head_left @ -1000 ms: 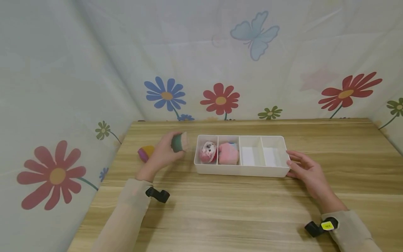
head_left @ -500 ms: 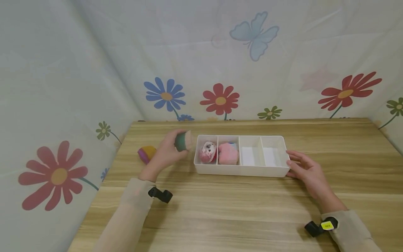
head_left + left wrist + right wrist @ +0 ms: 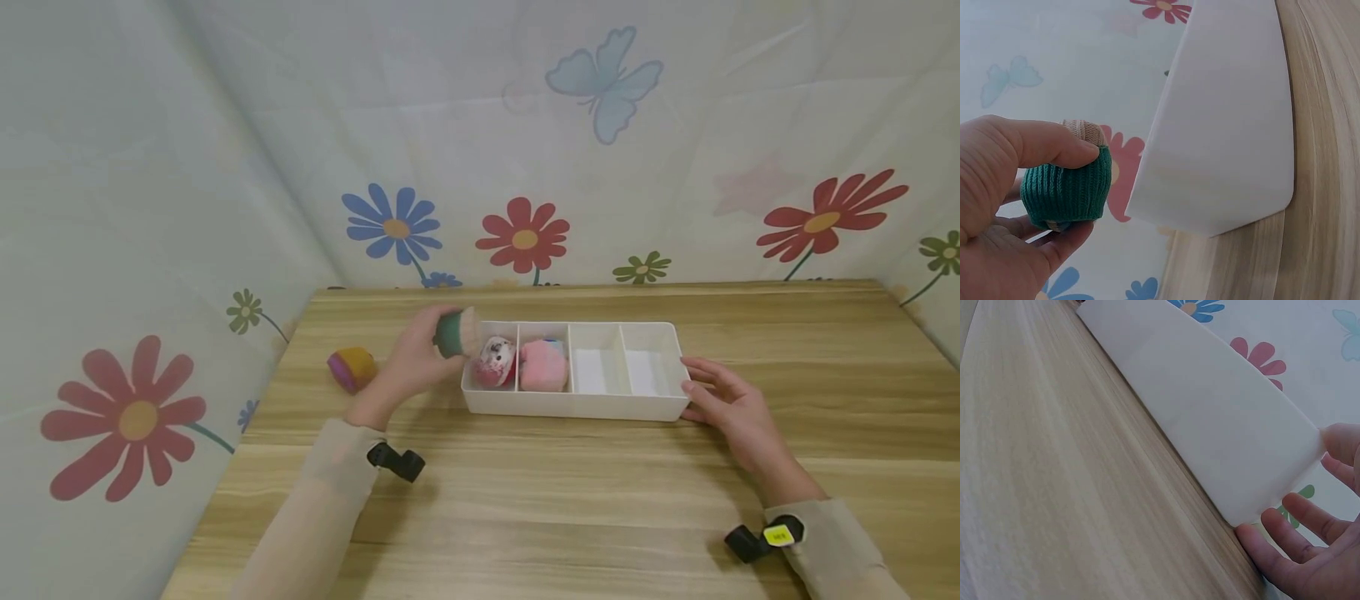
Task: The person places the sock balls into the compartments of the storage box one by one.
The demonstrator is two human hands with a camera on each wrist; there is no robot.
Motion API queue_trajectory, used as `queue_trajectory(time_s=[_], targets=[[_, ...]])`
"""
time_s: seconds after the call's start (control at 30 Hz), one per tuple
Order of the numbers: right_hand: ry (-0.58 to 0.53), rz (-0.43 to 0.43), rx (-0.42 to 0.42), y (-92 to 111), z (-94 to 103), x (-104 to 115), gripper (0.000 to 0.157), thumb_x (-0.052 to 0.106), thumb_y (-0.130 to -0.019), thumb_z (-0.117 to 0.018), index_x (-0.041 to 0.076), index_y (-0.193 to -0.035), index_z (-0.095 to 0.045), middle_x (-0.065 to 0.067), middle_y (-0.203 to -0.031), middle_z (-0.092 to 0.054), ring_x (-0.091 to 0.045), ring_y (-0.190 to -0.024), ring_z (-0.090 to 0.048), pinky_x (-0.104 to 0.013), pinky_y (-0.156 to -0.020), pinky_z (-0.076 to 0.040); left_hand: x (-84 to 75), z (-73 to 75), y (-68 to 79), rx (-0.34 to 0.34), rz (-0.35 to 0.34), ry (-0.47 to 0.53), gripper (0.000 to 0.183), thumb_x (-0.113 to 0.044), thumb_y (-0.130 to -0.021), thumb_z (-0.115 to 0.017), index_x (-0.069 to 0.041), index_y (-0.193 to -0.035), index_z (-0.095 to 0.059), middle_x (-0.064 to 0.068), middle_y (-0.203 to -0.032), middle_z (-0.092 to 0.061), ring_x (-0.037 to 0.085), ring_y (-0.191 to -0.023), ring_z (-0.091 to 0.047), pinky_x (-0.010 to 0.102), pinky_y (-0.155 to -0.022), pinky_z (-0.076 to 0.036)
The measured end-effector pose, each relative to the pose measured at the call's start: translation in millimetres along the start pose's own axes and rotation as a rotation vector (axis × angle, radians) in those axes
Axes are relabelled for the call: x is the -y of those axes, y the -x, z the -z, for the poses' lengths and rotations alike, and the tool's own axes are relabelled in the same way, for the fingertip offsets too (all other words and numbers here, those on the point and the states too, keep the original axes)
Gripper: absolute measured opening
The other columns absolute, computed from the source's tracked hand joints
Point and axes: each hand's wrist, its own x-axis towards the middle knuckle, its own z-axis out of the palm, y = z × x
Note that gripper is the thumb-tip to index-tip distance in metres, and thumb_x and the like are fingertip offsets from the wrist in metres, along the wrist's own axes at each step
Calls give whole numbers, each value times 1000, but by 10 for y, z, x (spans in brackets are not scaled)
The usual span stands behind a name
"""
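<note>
In the head view, our left hand (image 3: 414,357) pinches a green and beige knitted cloth roll (image 3: 452,336) near one end of a long white plastic box (image 3: 573,406). Just past those fingers, a speckled white-and-pink roll (image 3: 496,363) and a fuzzy pink roll (image 3: 544,368) fill two slots. To their left, a yellow and purple cloth roll (image 3: 352,369) lies on the wooden desk (image 3: 562,500).

In the left wrist view, our thumb and fingers squeeze opposite sides, likely so it stays rolled.

In the right wrist view, our right hand (image 3: 1329,569) rests loose, spread fingers against the box's end, probably so it won't slide.
</note>
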Motion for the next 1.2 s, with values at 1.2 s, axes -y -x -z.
queue_trajectory(time_s=[1.2], targets=[[46, -10, -8, -13, 22, -43, 45, 13, -91, -59, 6, -134, -47, -16, -123, -44, -10, -93, -61, -29, -72, -53, -301, -325, -145, 77, -78, 67, 69, -14, -72, -79, -12, -131, -43, 3, -124, -47, 21, -104, -46, 37, -84, -49]])
